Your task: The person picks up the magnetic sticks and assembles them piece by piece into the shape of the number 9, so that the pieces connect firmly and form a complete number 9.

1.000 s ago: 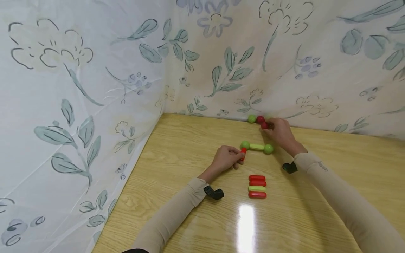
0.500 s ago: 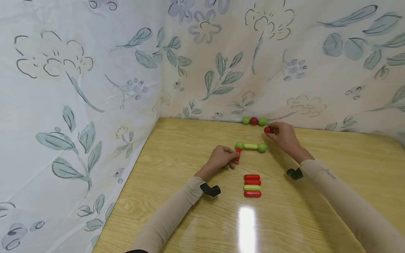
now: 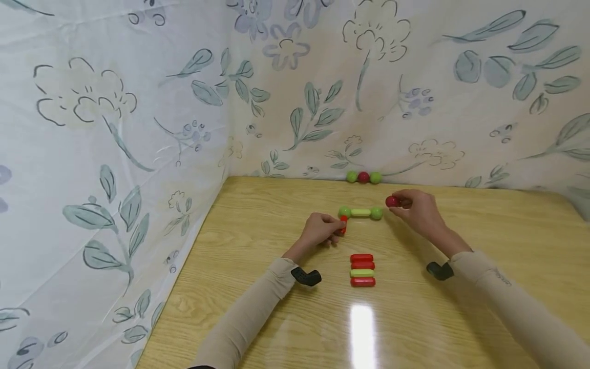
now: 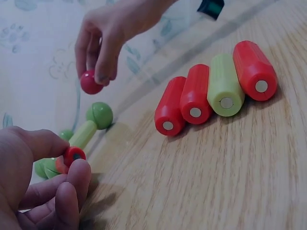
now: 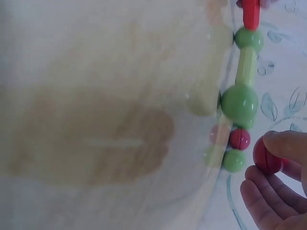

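My left hand [image 3: 318, 229] pinches a red magnetic rod [image 3: 343, 224] between thumb and fingers. The rod's far end meets a green ball [image 3: 344, 211], from which a yellow-green rod [image 3: 361, 212] runs right to a second green ball [image 3: 376, 213]. Thumb and fingers of my right hand [image 3: 421, 212] hold a dark red ball [image 3: 392, 201] with a seam, seen closely in the right wrist view. It is up off the table, right of the second green ball. In the left wrist view, the held rod's near end [image 4: 74, 155] faces the camera.
Three red rods and one yellow-green rod [image 3: 362, 273] lie side by side nearer me; their ends show silvery discs in the left wrist view. At the wall's foot, a red ball [image 3: 363, 177] sits between two green balls. Floral cloth [image 3: 295, 92] bounds the wooden table [image 3: 258, 307].
My right hand has taken a red ball from the group at the back and brought it rightward and nearer me. My left hand keeps its pinch on the red rod, about where it was.
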Demonstrator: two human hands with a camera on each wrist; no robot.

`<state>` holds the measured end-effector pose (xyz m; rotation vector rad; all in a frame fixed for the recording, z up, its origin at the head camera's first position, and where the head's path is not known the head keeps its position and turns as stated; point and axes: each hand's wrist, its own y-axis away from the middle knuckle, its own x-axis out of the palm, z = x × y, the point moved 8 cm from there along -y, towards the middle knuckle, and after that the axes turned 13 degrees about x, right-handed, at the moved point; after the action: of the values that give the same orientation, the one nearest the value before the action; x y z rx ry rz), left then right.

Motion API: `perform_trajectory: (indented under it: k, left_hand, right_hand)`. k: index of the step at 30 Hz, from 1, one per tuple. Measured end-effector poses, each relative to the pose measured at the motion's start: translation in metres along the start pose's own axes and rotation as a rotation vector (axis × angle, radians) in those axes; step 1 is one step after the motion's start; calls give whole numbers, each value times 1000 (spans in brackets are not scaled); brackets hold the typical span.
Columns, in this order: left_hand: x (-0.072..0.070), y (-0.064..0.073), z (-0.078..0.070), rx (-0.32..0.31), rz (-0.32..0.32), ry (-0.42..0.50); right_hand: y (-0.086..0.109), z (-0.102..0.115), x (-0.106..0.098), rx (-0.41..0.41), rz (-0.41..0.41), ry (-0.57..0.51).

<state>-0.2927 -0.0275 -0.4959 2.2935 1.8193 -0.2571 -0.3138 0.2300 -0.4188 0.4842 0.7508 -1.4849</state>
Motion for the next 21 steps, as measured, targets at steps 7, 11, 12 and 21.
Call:
perform_trajectory:
  k: [7, 11, 12, 21]
  left_hand:
    - [3, -5, -3, -2, -23, -35]
    - [4, -7, -3, -3, -30, -29]
    - [4, -8, -2, -3, -33, -29]
    - [4, -14, -4, 11, -50, -28]
  right_hand:
    - [21, 7, 9, -4, 56, -24]
    - [27, 10, 16, -7, 67, -24]
    - [29, 11, 18, -7, 69, -23]
    - [37, 18, 38, -37, 122, -37]
